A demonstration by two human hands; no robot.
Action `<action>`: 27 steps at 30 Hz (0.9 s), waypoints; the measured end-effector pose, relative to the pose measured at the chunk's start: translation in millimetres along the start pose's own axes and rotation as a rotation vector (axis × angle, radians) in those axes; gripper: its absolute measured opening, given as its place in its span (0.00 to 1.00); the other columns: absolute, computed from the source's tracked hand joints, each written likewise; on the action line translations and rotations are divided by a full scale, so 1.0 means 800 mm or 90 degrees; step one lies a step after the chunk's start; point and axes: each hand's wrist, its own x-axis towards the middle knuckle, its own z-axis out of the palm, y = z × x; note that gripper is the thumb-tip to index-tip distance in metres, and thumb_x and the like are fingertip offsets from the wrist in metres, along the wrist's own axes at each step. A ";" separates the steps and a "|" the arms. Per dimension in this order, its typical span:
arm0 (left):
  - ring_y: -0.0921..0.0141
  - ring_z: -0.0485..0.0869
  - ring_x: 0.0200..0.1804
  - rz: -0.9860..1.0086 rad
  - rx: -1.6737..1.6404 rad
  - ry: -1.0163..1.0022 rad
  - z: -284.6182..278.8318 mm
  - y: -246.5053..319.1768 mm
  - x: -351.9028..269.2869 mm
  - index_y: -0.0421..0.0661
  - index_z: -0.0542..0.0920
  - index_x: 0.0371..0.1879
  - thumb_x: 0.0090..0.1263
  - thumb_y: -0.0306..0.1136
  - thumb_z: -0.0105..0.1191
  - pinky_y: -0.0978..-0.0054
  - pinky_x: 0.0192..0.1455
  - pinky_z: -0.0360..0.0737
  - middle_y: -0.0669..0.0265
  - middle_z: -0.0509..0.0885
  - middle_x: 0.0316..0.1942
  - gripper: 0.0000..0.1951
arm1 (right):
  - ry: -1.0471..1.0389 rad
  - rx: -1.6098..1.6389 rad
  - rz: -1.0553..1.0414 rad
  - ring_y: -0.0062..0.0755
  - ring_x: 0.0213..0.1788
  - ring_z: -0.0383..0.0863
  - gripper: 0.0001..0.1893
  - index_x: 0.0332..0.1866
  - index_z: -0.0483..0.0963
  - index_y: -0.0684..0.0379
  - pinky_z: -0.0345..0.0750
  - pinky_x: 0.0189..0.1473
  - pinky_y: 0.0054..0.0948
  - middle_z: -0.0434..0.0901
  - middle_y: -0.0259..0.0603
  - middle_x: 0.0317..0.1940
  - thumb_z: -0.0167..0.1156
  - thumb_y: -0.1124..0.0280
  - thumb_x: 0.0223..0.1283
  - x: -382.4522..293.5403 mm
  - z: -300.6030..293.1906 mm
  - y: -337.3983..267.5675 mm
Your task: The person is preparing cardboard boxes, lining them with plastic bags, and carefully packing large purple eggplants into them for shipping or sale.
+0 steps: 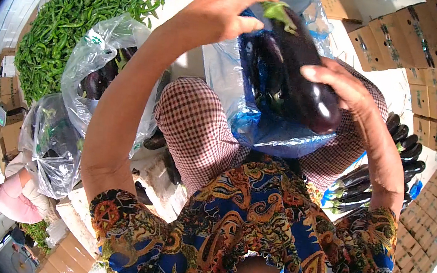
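A large dark eggplant (302, 64) lies slanted over a box lined with blue plastic film (285, 135), its green cap up and to the left. Around its lower right side my right hand (341, 82) is closed, the thumb on top. My left hand (228, 8) is beside the cap, fingers apart, close to the eggplant; whether a fingertip touches it I cannot tell. More eggplants (264, 63) lie in the lined box, partly hidden under the held one. The box stands between my knees.
Clear plastic bags with eggplants (98, 82) stand at the left, below a large heap of green peppers (62, 26). More eggplants (357, 189) lie in rows at the right. Stacked cartons (436, 104) line the right side. A person in pink (21, 197) sits at lower left.
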 end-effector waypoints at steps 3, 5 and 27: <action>0.70 0.83 0.50 -0.302 -0.308 -0.052 -0.018 -0.014 -0.030 0.42 0.77 0.56 0.63 0.36 0.59 0.74 0.54 0.78 0.60 0.83 0.50 0.22 | 0.058 0.032 0.043 0.38 0.45 0.83 0.41 0.58 0.71 0.71 0.80 0.51 0.34 0.80 0.54 0.49 0.66 0.41 0.51 -0.015 -0.017 0.002; 0.71 0.84 0.48 -0.287 -0.354 -0.061 -0.023 -0.040 -0.055 0.41 0.77 0.57 0.65 0.38 0.58 0.76 0.53 0.79 0.60 0.84 0.48 0.23 | -0.038 -0.016 0.089 0.40 0.49 0.82 0.42 0.60 0.69 0.71 0.79 0.54 0.36 0.78 0.55 0.51 0.67 0.42 0.51 -0.004 -0.035 0.022; 0.56 0.84 0.36 -0.924 0.055 0.416 -0.011 -0.075 -0.538 0.38 0.82 0.39 0.54 0.29 0.59 0.67 0.43 0.80 0.53 0.85 0.34 0.13 | -0.057 -0.648 0.193 0.52 0.76 0.50 0.62 0.74 0.41 0.72 0.54 0.74 0.35 0.50 0.63 0.73 0.55 0.27 0.50 0.179 0.035 0.146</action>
